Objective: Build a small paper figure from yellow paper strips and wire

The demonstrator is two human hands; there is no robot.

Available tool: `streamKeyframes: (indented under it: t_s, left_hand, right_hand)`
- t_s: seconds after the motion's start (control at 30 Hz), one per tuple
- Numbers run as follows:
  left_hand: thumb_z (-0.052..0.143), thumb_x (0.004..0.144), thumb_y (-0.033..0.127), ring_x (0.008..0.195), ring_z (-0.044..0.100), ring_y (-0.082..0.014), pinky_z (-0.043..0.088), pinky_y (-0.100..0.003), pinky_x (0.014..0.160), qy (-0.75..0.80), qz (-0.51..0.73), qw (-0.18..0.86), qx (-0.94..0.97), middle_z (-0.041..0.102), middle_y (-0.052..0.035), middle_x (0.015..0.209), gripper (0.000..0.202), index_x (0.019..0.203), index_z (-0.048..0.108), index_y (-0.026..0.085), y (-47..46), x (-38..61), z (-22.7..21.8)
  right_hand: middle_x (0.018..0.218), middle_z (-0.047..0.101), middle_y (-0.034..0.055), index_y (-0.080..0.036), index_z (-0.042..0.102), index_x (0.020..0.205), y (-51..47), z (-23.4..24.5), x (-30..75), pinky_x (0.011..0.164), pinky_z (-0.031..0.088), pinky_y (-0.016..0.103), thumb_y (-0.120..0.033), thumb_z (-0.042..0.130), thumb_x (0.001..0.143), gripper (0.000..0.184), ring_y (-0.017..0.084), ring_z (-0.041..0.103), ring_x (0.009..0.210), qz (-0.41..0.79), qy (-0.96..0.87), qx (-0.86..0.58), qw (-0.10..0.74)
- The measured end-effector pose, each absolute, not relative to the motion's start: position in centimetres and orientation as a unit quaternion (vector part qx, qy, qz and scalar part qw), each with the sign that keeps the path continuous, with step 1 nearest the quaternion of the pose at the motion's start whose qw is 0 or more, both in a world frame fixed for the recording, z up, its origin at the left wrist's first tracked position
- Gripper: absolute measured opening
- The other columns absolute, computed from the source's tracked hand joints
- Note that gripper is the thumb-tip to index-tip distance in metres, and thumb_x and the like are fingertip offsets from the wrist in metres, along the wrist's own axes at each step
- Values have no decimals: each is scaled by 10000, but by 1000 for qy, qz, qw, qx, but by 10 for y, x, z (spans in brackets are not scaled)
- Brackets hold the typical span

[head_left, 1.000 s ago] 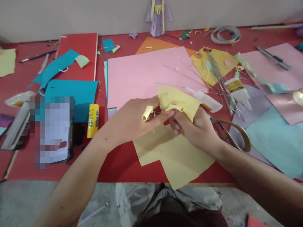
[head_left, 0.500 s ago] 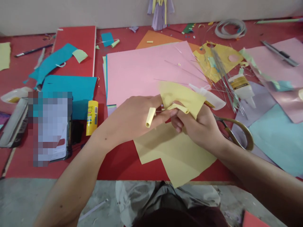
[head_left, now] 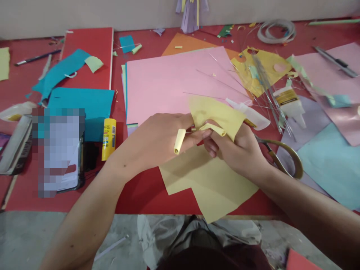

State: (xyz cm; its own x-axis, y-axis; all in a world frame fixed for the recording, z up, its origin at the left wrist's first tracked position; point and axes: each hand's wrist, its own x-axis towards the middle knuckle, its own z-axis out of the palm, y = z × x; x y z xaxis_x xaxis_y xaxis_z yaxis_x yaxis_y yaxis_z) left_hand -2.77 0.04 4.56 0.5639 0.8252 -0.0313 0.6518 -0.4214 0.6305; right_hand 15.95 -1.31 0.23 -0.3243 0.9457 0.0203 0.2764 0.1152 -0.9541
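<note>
My left hand (head_left: pixel 157 140) is closed in a pinch, with a small rolled yellow paper tube (head_left: pixel 179 141) sticking out below its fingers. My right hand (head_left: pixel 239 152) is closed round a yellow paper piece (head_left: pixel 216 114) whose lower edge is curled into a roll (head_left: pixel 215 128). Both hands meet fingertip to fingertip above a large yellow sheet (head_left: pixel 208 183) lying on the red table (head_left: pixel 135 198). A thin wire seems to run between the two rolls, but it is too fine to be sure.
A big pink sheet (head_left: pixel 168 82) lies behind the hands. Scissors (head_left: pixel 281 159) rest right of my right hand. A yellow glue stick (head_left: pixel 108 138) and a blurred phone (head_left: pixel 60 150) lie to the left, glue bottles (head_left: pixel 289 103) and wires to the right, a red board (head_left: pixel 87 56) far left.
The rolled yellow tube at my left hand has tipped from pointing up-right to hanging downward. The hands stay together; the view has shifted slightly.
</note>
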Motion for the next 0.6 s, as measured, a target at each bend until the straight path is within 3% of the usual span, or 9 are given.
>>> streamKeyframes:
  t_s: [0.6]
  left_hand:
    - [416,984,444,660,573,-135,368,-264,571,434,144,280,844,693,-3,817,324,979,652,222,1,-29,42]
  right_hand:
    - [532,446,-47,-220,444,674,-12,0,161,475,346,267,-367,445,989,347,98,440,462,486,-664,-453,342]
